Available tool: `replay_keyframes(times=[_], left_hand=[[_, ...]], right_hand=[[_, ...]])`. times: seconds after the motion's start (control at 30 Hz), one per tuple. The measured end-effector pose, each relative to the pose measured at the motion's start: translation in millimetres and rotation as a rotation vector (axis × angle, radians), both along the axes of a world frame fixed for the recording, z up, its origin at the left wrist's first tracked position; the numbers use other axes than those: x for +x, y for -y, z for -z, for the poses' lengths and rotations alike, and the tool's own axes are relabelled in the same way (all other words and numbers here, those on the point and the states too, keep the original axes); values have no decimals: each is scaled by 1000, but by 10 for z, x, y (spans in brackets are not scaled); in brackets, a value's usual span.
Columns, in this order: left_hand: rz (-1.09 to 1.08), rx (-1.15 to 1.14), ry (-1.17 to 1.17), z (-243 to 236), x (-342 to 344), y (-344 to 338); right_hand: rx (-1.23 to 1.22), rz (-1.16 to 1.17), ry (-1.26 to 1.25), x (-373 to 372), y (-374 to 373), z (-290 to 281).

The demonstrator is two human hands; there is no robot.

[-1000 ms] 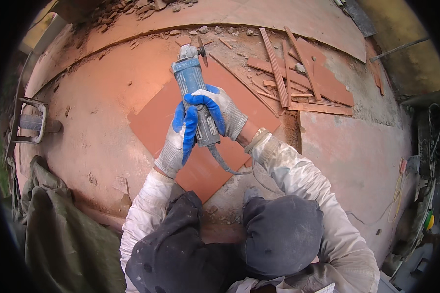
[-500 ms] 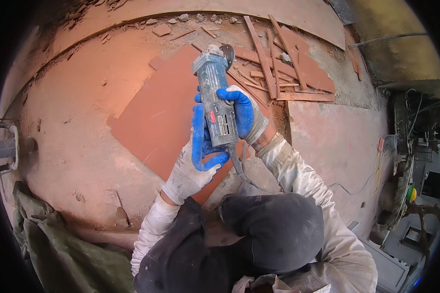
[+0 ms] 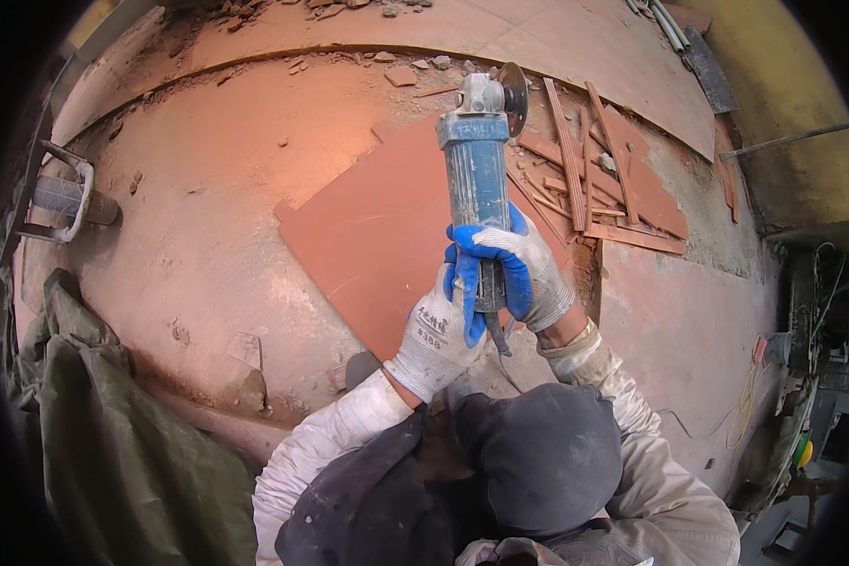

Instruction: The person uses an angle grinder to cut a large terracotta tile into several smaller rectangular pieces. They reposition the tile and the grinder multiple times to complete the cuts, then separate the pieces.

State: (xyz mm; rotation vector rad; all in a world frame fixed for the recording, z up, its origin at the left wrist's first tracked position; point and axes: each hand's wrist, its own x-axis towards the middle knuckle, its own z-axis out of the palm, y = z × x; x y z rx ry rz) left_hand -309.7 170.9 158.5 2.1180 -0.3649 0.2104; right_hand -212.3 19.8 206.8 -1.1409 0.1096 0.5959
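An angle grinder (image 3: 478,179) with a blue body, grey metal head and dark rear grip is held up in front of me, its head pointing away. At the far end the cutting disc (image 3: 513,98) stands edgewise on the head's right side. Wrapped around the rear grip from the right is my right hand (image 3: 528,269), in a white glove with blue coating. My left hand (image 3: 448,325), gloved alike, closes on the grip's left side. A power cord (image 3: 496,335) hangs from the rear end. Beneath the tool lies a large reddish-brown board (image 3: 368,236).
Cut reddish strips (image 3: 585,160) lie piled beyond the board's right side. Rubble (image 3: 401,74) lines the far ledge. A dark green tarp (image 3: 113,434) bunches at the left, below a metal-framed object (image 3: 71,198). A yellow cable (image 3: 747,401) trails at the right.
The grinder has shifted right and turned, showing its blue body and more of its head. My left hand has closed onto the grip, and my right hand has moved down toward the rear.
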Motion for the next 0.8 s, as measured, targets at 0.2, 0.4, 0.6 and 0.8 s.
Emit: replay_keyframes(times=[0.2, 0.4, 0.6, 0.8], left_hand=[[-71, 86, -273, 368, -171, -59], [-172, 210, -334, 609, -264, -164], [-149, 56, -350, 713, -335, -193], [-112, 19, -356, 675, -334, -274]], right_hand=[[-166, 18, -102, -34, -276, 486], [-178, -47, -41, -62, -464, 735], [-479, -79, 67, -83, -543, 789], [-376, -128, 44, -44, -567, 781]])
